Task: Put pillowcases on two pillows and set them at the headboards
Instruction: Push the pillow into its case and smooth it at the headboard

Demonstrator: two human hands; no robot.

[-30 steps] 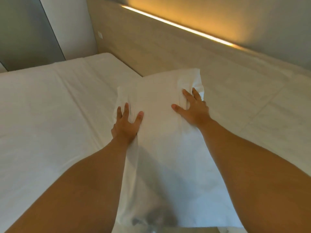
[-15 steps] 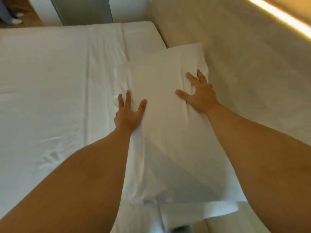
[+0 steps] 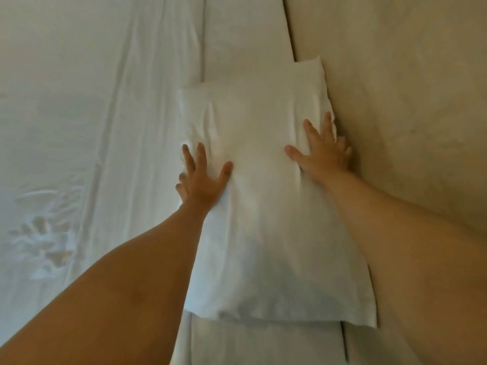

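Note:
A white pillow in its pillowcase (image 3: 259, 219) lies on the bed with its right long edge against the beige headboard (image 3: 411, 101). My left hand (image 3: 204, 180) rests flat on the pillow's left edge, fingers spread, with the two outer fingers bent over the edge. Spread the same way, my right hand (image 3: 322, 154) presses on the pillow's right side, its outer fingers squeezed between pillow and headboard. Neither hand closes around anything. I see only this one pillow.
The white bed sheet (image 3: 79, 133) stretches to the left, with long creases and a wrinkled patch at lower left. A seam or fold in the bedding (image 3: 204, 48) runs up from the pillow's far end. The headboard fills the right side.
The pillow has come down to lie flat against the headboard, with both hands still spread on it. My view has tilted downward, so the light strip and the wall have left the frame.

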